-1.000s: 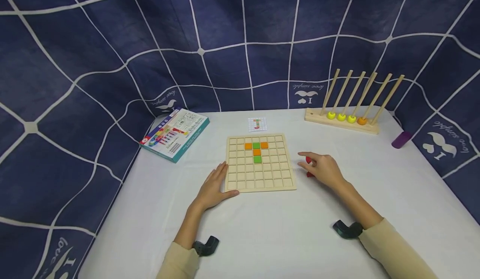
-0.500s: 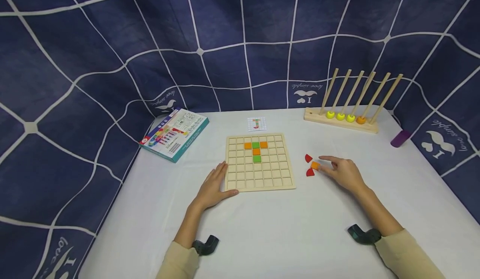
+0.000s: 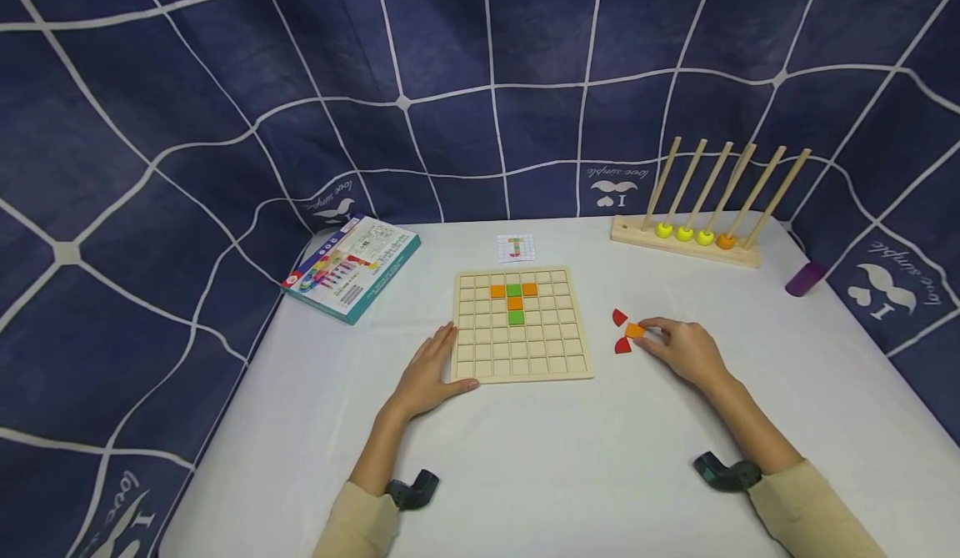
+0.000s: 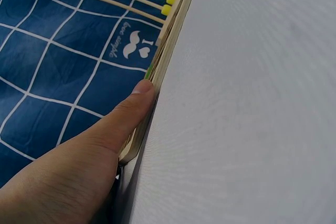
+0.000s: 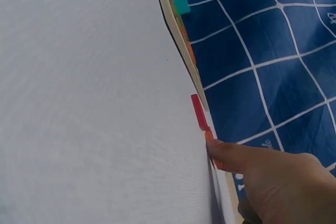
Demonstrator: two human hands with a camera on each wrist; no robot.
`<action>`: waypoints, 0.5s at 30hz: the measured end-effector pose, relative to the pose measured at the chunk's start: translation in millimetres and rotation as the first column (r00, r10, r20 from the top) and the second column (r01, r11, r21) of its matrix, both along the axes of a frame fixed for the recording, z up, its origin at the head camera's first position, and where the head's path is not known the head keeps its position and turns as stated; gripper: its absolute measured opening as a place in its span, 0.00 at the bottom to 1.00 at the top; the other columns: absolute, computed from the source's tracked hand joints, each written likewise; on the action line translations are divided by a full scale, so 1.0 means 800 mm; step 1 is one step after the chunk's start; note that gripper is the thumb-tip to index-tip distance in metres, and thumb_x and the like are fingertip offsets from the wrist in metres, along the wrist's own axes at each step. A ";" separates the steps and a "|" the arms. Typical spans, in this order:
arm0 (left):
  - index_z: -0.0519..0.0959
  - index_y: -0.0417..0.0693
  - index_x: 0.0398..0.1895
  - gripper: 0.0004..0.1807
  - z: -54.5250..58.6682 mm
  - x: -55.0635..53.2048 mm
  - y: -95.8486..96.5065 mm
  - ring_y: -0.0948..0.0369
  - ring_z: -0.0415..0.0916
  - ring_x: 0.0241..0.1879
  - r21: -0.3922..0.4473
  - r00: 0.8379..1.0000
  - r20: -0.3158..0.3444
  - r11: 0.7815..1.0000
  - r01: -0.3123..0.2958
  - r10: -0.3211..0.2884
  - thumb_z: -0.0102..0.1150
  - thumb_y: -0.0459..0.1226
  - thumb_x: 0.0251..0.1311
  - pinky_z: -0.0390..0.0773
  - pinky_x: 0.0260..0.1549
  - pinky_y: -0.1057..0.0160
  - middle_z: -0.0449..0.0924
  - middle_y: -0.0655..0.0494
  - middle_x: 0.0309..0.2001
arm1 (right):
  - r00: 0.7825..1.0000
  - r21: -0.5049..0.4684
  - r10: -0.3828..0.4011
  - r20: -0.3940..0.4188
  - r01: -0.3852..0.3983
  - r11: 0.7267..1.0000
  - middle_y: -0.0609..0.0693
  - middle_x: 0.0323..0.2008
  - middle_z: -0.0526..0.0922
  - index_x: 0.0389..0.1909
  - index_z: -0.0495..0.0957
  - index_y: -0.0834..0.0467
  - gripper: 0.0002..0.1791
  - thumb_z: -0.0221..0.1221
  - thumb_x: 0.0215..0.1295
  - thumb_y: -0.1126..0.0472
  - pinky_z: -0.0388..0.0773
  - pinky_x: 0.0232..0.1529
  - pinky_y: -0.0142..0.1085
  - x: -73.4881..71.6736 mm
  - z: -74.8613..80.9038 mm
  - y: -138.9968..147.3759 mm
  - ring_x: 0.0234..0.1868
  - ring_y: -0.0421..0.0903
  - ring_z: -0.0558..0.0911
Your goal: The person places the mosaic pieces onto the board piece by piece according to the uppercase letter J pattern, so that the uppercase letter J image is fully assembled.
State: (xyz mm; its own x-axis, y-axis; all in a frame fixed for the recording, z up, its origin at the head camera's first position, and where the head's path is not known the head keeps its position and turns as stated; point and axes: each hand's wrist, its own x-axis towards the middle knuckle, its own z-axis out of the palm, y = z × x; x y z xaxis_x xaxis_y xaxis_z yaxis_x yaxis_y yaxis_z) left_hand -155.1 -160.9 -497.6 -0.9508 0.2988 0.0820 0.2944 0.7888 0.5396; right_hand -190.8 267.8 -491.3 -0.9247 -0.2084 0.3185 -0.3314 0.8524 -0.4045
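Head view: the right hand (image 3: pixel 686 354), the nearer one, pinches an orange square (image 3: pixel 635 330), which has no long axis, well right of the board (image 3: pixel 528 349), beside two red wedges (image 3: pixel 618 317); the left hand (image 3: pixel 424 379), fingers extended, touches the board's left side, gripping nothing.

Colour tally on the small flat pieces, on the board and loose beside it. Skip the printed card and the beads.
Orange squares: 4 (3 on the board, 1 at the right hand)
Green squares: 2 (both on the board)
Red pieces: 2 (both off the board)
Total: 8
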 end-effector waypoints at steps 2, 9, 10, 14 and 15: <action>0.49 0.42 0.71 0.58 0.000 0.000 0.000 0.56 0.39 0.71 -0.005 1.000 0.002 1.000 0.001 -0.001 0.61 0.64 0.44 0.40 0.67 0.57 0.44 0.49 0.72 | 1.000 -0.007 -0.003 -0.020 0.003 1.000 0.42 0.09 0.58 0.41 0.83 0.58 0.16 0.67 0.53 0.54 0.52 0.14 0.32 0.000 0.002 -0.001 0.12 0.40 0.56; 0.50 0.41 0.71 0.57 0.000 0.000 0.000 0.55 0.40 0.70 -0.006 1.000 -0.004 1.000 0.001 -0.001 0.61 0.63 0.45 0.40 0.67 0.57 0.45 0.48 0.72 | 0.991 -0.064 0.029 -0.131 -0.038 0.997 0.41 0.10 0.56 0.43 0.82 0.57 0.16 0.67 0.52 0.58 0.49 0.13 0.31 -0.002 0.017 -0.017 0.12 0.38 0.53; 0.50 0.41 0.71 0.57 0.000 0.000 0.000 0.55 0.40 0.70 -0.005 1.000 -0.005 1.000 0.001 -0.001 0.61 0.64 0.45 0.40 0.67 0.56 0.46 0.47 0.72 | 0.990 -0.073 0.033 -0.140 -0.044 0.996 0.41 0.10 0.55 0.43 0.82 0.57 0.17 0.67 0.52 0.58 0.49 0.12 0.31 -0.003 0.019 -0.021 0.12 0.38 0.52; 0.50 0.40 0.71 0.57 0.000 0.000 0.000 0.55 0.40 0.70 0.000 1.000 -0.009 1.000 0.001 -0.001 0.61 0.64 0.45 0.40 0.67 0.56 0.46 0.47 0.71 | 0.986 -0.087 0.051 -0.161 -0.066 0.994 0.39 0.10 0.55 0.44 0.82 0.56 0.18 0.68 0.51 0.57 0.49 0.12 0.31 -0.007 0.023 -0.041 0.12 0.37 0.52; 0.50 0.40 0.71 0.57 0.000 0.000 0.000 0.54 0.40 0.70 0.000 1.000 -0.010 1.000 0.000 0.000 0.61 0.64 0.45 0.40 0.67 0.56 0.46 0.47 0.71 | 0.985 -0.086 0.057 -0.162 -0.072 0.994 0.39 0.10 0.55 0.44 0.81 0.56 0.18 0.68 0.51 0.57 0.49 0.12 0.31 -0.008 0.024 -0.046 0.12 0.37 0.52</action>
State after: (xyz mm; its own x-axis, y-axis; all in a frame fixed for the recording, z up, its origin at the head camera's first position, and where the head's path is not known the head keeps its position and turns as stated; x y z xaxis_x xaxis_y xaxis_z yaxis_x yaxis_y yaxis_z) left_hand -155.0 -161.0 -497.9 -0.9499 0.2989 0.0915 0.2999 0.7886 0.5368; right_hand -197.2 231.1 -472.3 -0.8465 -0.2292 0.4805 -0.4506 0.7892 -0.4173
